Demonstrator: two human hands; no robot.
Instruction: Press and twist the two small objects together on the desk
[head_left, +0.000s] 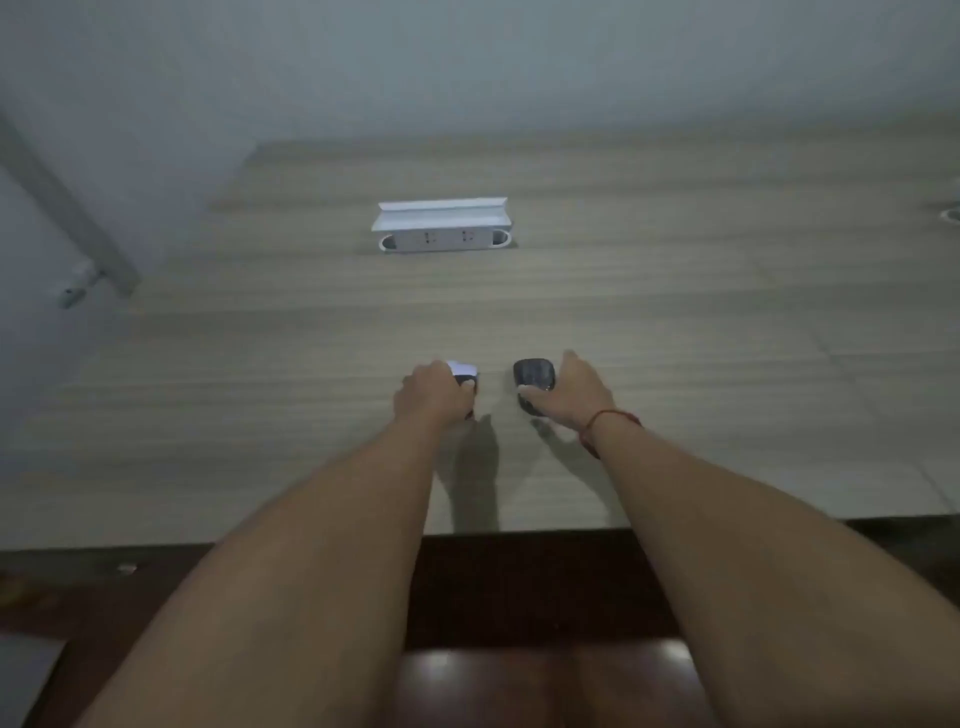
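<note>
Both arms reach out over a pale wood-grain table (675, 322). My left hand (431, 392) grips a small object with a white top (462, 368); most of it is hidden under the fingers. My right hand (569, 392), with a red string at the wrist, holds a dark rounded object (535, 375) between thumb and fingers. The two objects sit side by side just above the table, a short gap between them. What they are is too blurred to tell.
A white pop-up socket box (441, 224) with its lid raised sits in the table farther back. A grey wall stands behind. A grey metal bar (67, 208) slants at the left. A dark brown chair (540, 675) is below the table's near edge.
</note>
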